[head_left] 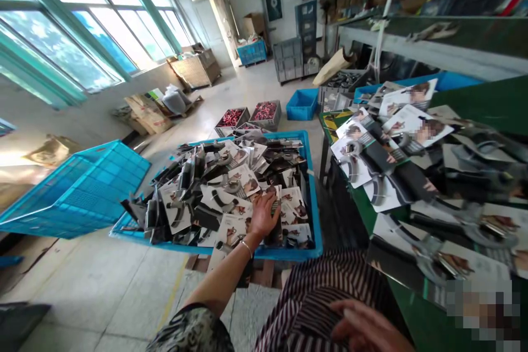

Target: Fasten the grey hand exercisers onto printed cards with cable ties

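left hand point(264, 213) covering packaged item point(275, 214), right hand point(363, 325) blurred, cropped

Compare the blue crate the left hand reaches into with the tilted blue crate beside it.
The flat blue crate lies level and is heaped with carded packs; the left hand rests on them. The tilted crate leans on one edge, and nothing shows inside it. The tilted crate's mesh walls look taller than the flat crate's low rim. Both are blue plastic.
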`<state>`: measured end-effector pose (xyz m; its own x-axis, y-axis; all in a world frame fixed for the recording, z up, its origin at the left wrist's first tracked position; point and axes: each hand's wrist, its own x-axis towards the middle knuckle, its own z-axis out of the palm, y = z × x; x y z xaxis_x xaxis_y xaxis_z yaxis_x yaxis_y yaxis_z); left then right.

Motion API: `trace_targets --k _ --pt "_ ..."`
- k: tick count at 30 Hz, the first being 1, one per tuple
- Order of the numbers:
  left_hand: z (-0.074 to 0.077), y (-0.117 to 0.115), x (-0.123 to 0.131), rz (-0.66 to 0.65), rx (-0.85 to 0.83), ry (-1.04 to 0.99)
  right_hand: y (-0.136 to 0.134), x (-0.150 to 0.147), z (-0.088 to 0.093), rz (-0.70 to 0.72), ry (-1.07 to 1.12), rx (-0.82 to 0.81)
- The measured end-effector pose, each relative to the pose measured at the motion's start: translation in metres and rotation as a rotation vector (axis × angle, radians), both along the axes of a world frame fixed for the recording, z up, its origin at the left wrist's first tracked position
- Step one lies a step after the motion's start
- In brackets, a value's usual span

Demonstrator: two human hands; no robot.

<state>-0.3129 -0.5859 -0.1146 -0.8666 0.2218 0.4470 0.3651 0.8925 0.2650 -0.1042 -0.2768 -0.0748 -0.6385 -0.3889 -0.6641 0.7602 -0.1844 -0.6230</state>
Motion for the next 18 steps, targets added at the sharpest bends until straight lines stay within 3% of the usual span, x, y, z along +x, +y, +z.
trace_targets --k 3,7,11,15,18 --pt "0.002 0.002 -0.001 0.008 0.003 -0.005 -0.064 -0.033 -0.016 0.244 0.063 -0.134" --pt "0.006 0.005 0.003 0.051 -0.006 0.016 -0.147 -0.073 -0.051 0.298 0.068 -0.179" --pt "0.004 0.009 0.003 0.064 0.023 0.002 -0.213 -0.083 -0.085 0.354 0.000 -0.222" --pt "0.009 0.011 -0.003 0.043 0.174 -0.094 -0.241 -0.082 -0.098 0.326 0.023 -0.321" --pt "0.043 0.005 0.002 -0.042 0.372 -0.260 -0.234 -0.086 -0.092 0.310 0.179 -0.273"
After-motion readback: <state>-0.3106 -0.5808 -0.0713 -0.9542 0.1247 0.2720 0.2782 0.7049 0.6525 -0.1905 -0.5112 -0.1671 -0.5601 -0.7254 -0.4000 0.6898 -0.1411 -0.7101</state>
